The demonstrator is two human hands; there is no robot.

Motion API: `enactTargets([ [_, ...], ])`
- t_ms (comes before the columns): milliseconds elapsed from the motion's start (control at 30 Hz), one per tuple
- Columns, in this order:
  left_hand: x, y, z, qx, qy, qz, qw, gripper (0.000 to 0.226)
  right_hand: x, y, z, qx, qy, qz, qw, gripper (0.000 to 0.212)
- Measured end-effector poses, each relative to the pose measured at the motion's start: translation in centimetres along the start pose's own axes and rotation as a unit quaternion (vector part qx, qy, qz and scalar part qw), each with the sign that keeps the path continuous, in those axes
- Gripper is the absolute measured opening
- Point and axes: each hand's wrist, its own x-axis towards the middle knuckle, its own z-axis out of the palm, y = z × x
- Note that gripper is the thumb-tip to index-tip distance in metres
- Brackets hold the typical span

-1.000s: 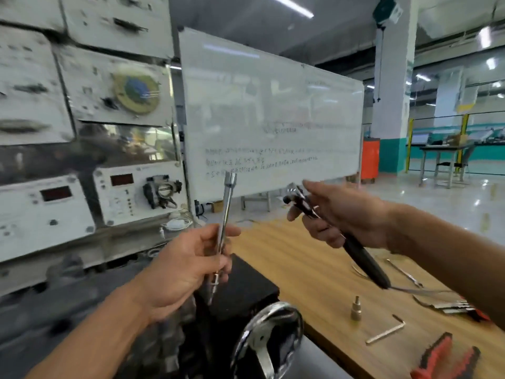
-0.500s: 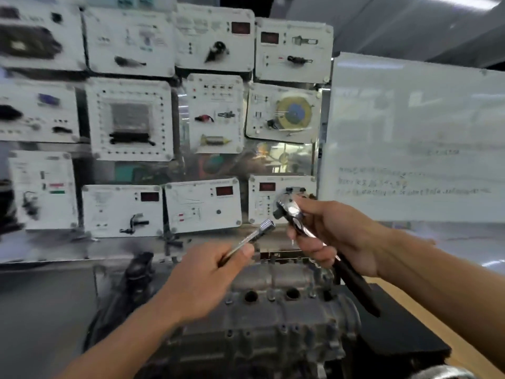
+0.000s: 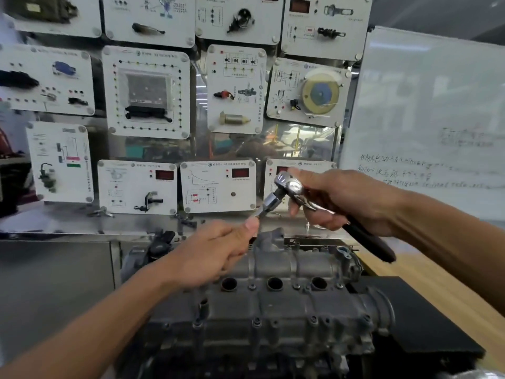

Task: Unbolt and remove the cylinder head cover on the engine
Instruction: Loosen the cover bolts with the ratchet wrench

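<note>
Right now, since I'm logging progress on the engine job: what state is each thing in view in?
Chrome ratchet with black handle: gripped by right hand, raised above the engine.
Chrome extension bar: held by left hand, its end at the ratchet's head.
Grey metal cylinder head cover: on the engine, bolts in place.

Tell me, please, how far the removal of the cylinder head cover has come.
Done: only the tools are picked up. In hand: the right hand grips the ratchet, and the left hand pinches the extension bar, whose end meets the ratchet's head; full seating is unclear. Left: the cylinder head cover sits in place, bolts show along its edge, and no tool touches them.
</note>
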Motion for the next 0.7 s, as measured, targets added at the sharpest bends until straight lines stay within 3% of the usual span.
enactTargets([
  [167,1.8,0.7,0.1,-0.078,-0.003,0.015,0.997,0.060,1.4,-1.0,-0.4,-0.075,0.009,-0.022,0.997,0.060],
  [267,3.0,1.5,-0.2,-0.177,-0.016,0.034,0.984,0.047,2.4,-1.8,0.4,-0.117,-0.006,-0.016,0.993,0.062],
  [367,4.1,2.9,-1.4,-0.248,-0.012,0.035,0.968,0.063,3.6,-3.4,1.1,-0.240,0.053,-0.028,0.969,0.067],
  [467,5.0,4.7,-2.8,-0.236,0.059,-0.010,0.970,0.077,4.8,-4.9,1.6,-0.278,0.108,-0.063,0.953,0.067],
  [533,5.6,5.5,-3.3,-0.187,0.134,-0.022,0.973,0.071,5.1,-5.6,2.2,-0.273,0.113,-0.095,0.951,0.061],
  [633,6.2,5.8,-3.3,-0.125,0.253,-0.013,0.959,0.055,4.9,-6.3,2.9,-0.240,0.064,-0.090,0.964,0.037],
  [700,6.5,5.3,-2.9,-0.129,0.308,0.000,0.943,0.057,4.5,-6.7,3.4,-0.158,0.004,-0.057,0.986,0.017],
])
